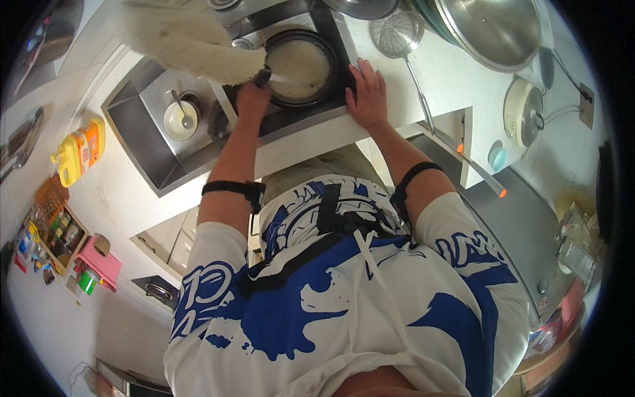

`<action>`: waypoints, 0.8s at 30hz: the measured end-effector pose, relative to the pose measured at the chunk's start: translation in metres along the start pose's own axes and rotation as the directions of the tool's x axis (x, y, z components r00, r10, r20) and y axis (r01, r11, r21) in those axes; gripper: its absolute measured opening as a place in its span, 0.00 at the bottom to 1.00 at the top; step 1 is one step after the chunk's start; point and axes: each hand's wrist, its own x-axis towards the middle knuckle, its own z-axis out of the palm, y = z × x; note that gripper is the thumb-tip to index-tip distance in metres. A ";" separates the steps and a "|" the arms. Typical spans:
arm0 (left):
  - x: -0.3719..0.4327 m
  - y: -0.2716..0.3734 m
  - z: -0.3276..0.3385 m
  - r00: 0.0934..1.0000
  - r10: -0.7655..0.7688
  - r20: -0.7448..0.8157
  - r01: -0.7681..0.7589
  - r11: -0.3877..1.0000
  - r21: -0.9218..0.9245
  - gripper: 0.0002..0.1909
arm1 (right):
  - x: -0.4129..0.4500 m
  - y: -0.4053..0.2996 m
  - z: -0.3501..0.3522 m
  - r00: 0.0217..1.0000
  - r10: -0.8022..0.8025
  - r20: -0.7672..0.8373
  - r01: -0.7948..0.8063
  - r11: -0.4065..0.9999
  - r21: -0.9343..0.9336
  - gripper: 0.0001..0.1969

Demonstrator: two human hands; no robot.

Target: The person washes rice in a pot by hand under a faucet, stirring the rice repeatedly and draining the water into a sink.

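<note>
A round black pan [297, 69] with cloudy liquid in it sits in the dark-edged right part of the metal sink. My left hand [253, 101] is closed around a small dark piece at the pan's left rim; whether this is a handle or a spout I cannot tell. A pale streak runs from it over the liquid. Above this hand hangs a blurred cream-coloured thing [198, 47], perhaps cloth. My right hand [368, 94] lies flat, fingers apart, on the white counter at the sink's right edge. In the left basin [144, 116] a white bowl [173, 121] holds a metal spoon [182, 111].
Right of the sink lie a metal skimmer [414, 79], its handle jutting past the counter's edge, a large metal pot [491, 30] and a lidded white cooker [521, 111]. A yellow bottle [79, 151] and a wooden box [64, 238] of small containers stand at the left.
</note>
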 end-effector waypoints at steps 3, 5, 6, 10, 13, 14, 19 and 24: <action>0.025 -0.036 -0.010 0.826 0.325 -0.461 -0.433 0.889 -0.149 0.33 | 0.013 -0.017 -0.002 0.999 -0.024 0.026 0.023 0.998 0.066 0.31; 0.020 -0.036 -0.003 0.755 0.406 -0.516 -0.425 0.901 0.086 0.29 | 0.012 -0.016 -0.002 0.999 -0.021 0.039 0.019 0.999 0.045 0.31; 0.006 -0.016 0.008 0.794 0.395 -0.462 -0.417 0.907 0.059 0.27 | 0.005 -0.006 -0.002 0.999 0.004 0.047 -0.005 1.000 0.031 0.31; -0.039 0.005 0.026 0.995 0.058 -0.081 -0.047 0.991 0.128 0.24 | 0.006 -0.005 -0.005 0.998 0.029 0.058 -0.031 0.999 0.040 0.31; -0.043 0.031 -0.003 0.983 0.181 0.009 -0.174 0.928 0.330 0.23 | 0.005 0.003 -0.006 0.998 0.041 0.041 -0.043 0.998 0.035 0.31; -0.045 0.034 -0.015 0.957 0.281 -0.076 -0.230 0.889 0.396 0.27 | 0.001 0.003 -0.008 0.999 0.036 0.036 -0.038 0.998 0.043 0.31; 0.015 -0.029 0.002 0.722 0.355 -0.594 -0.358 0.926 0.119 0.28 | 0.013 -0.013 -0.007 0.999 0.003 0.032 -0.005 0.996 0.086 0.32; -0.013 -0.020 0.037 0.978 0.076 -0.197 -0.048 0.989 0.142 0.29 | 0.006 -0.004 -0.004 0.999 0.023 0.026 -0.024 0.998 0.053 0.32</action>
